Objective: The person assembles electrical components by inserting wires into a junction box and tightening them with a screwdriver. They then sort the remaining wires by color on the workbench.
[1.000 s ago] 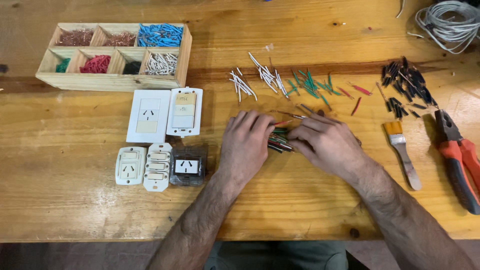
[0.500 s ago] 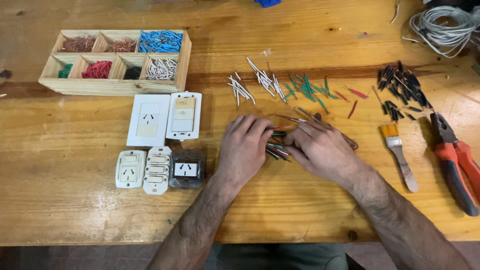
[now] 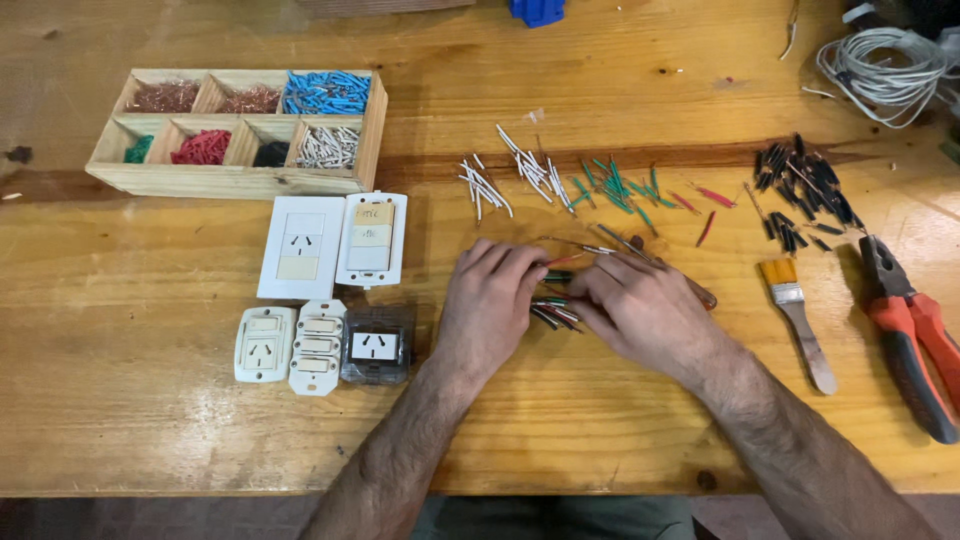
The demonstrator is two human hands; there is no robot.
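Our left hand (image 3: pixel 490 300) and right hand (image 3: pixel 640 305) pinch a bundle of wire pieces (image 3: pixel 556 312) at mid-table, mostly hidden under our fingers. Switches (image 3: pixel 375 345) sit left, a brush (image 3: pixel 798 320) right.

left hand (image 3: pixel 490 300), right hand (image 3: pixel 640 305), both on mixed wire pieces (image 3: pixel 556 312), wooden table (image 3: pixel 150 430)

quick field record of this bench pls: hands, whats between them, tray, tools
left hand: curled on mixed wire pieces
right hand: on the same wire pieces
wooden tray: far left, compartments of sorted bits
wall sockets: left of hands
loose wire bits: beyond hands
brush: right of hands
pliers: far right, red handles
cable coil: far right corner
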